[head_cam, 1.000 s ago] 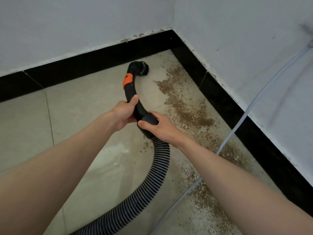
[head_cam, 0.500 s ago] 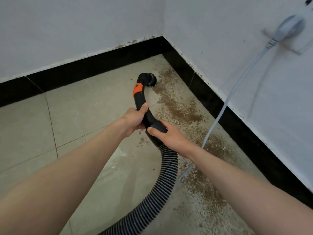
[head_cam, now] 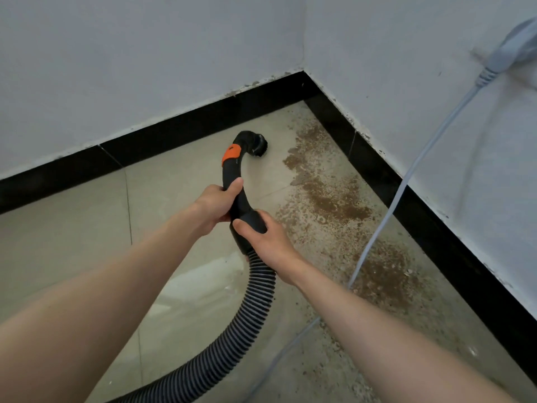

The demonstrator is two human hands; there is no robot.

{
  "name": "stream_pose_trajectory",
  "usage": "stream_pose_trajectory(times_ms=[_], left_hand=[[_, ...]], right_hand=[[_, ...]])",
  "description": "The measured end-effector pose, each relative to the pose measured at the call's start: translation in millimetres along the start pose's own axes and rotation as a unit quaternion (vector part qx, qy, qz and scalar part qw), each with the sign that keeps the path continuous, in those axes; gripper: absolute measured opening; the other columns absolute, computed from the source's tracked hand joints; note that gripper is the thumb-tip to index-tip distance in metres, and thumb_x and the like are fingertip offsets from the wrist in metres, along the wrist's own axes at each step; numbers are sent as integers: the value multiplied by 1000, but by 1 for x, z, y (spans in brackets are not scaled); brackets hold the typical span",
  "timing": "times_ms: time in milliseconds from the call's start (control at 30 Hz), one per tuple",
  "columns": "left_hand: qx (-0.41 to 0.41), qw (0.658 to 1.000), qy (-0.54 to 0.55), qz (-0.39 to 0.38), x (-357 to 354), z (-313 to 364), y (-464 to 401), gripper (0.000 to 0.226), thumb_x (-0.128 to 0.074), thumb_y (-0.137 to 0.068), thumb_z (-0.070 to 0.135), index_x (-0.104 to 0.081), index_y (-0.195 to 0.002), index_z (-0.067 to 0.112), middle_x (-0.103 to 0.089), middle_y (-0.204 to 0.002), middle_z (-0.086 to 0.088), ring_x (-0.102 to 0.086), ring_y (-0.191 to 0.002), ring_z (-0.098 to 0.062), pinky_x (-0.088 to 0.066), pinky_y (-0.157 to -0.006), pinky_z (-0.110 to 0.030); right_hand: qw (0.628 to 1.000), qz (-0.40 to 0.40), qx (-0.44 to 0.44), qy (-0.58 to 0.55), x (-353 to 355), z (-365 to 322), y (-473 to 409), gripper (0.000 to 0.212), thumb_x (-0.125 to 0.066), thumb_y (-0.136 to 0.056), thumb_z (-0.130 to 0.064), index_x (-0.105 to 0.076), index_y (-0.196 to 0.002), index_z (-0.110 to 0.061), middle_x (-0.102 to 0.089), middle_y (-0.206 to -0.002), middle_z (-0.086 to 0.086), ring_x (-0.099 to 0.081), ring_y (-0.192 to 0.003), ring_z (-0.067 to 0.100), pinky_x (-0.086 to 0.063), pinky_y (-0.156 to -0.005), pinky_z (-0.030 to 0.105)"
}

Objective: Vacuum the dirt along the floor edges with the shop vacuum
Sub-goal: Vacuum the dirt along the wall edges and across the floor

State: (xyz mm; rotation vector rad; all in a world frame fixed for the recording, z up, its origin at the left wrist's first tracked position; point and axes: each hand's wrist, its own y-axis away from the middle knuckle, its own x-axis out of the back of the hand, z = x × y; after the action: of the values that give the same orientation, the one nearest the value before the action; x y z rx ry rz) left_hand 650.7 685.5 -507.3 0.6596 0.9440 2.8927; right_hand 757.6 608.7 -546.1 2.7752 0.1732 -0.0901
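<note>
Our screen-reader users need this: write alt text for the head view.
Two hands hold a black vacuum nozzle, left hand ahead of right hand, its tip by brown dirt near a floor corner. A ribbed hose trails back; a grey cord hangs from the right wall.

A bare indoor room corner: white plastered walls (head_cam: 145, 68), black skirting (head_cam: 180, 132), tiled floor (head_cam: 72, 242).

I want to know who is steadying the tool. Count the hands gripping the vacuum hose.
2. The left hand grips the curved black plastic handle tube below its orange band; the right hand grips the black cuff above the ribbed grey hose.
</note>
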Motion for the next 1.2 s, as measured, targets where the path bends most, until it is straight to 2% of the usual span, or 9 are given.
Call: stream_pose_trajectory(times_ms=[100,233,400,533,700,867,967,1100,1200], left_hand=[[5,1000,-27,3,-11,5,6,43,-48,-96,39,-54,-108,-1,-62,-99,-14,-61,-90,-27,-50,-79,-33],[-38,997,-58,36,-18,26,14,43,-49,-94,43,-55,-105,2,-61,-88,-9,-61,-88,-24,-51,-85,-34],[39,995,-91,8,-11,45,17,46,-51,-95,38,-52,-116,-3,-63,-99,-13,-64,-88,-23,-51,-81,-32],[27,994,-105,-10,-4,62,12,46,-51,-95,35,-48,-122,-3,-63,-107,-16,-64,-89,-22,-50,-77,-30],[6,996,-86,-21,6,66,0,42,-51,-96,31,-46,-122,-1,-61,-111,-17,-64,-95,-25,-51,-79,-31],[-11,999,-36,-2,29,59,-10,29,-51,-91,31,-52,-104,5,-61,-96,-14,-62,-86,-25,-53,-77,-32],[-5,1000,-12,15,39,45,-25,40,-51,-92,38,-50,-112,3,-61,-101,-15,-62,-95,-29,-53,-86,-38],[-5,1000,17,3,26,23,-44,41,-43,-96,44,-47,-106,5,-56,-85,-8,-57,-81,-24,-49,-74,-34],[-22,1000,4,-17,21,6,-56,43,-39,-97,46,-47,-107,5,-55,-84,-9,-54,-72,-21,-46,-69,-33]], right_hand=[[1000,3,3,-26,6,7,6,14,-64,-89,-32,-58,-99,-24,-63,-89,1,-61,-76,17,-52,-71,36],[997,1,27,-77,17,-6,5,12,-63,-91,-31,-57,-100,-27,-65,-93,3,-63,-81,19,-53,-73,37],[993,-33,-40,-107,20,-20,5,28,-61,-91,-39,-57,-111,-20,-65,-96,4,-64,-83,22,-54,-79,40],[992,-21,-38,-117,17,-30,-5,33,-61,-90,-41,-56,-113,-19,-65,-97,4,-65,-86,24,-55,-82,44],[995,-10,-20,-96,11,-39,-13,29,-63,-89,-40,-55,-110,-21,-64,-95,4,-63,-82,21,-55,-78,42],[993,-37,-33,-105,-1,-56,-16,27,-63,-91,-34,-55,-110,-17,-60,-82,6,-59,-60,21,-52,-60,34],[994,-51,-52,-77,-11,-56,-21,35,-62,-92,-34,-53,-119,-14,-60,-82,7,-59,-60,20,-51,-59,34],[994,-43,-85,-60,-16,-36,-28,35,-61,-93,-34,-53,-122,-16,-62,-85,5,-61,-58,16,-52,-58,32],[992,-38,-108,-45,-16,-23,-36,28,-61,-92,-29,-53,-116,-18,-64,-91,7,-64,-65,19,-55,-66,37]])
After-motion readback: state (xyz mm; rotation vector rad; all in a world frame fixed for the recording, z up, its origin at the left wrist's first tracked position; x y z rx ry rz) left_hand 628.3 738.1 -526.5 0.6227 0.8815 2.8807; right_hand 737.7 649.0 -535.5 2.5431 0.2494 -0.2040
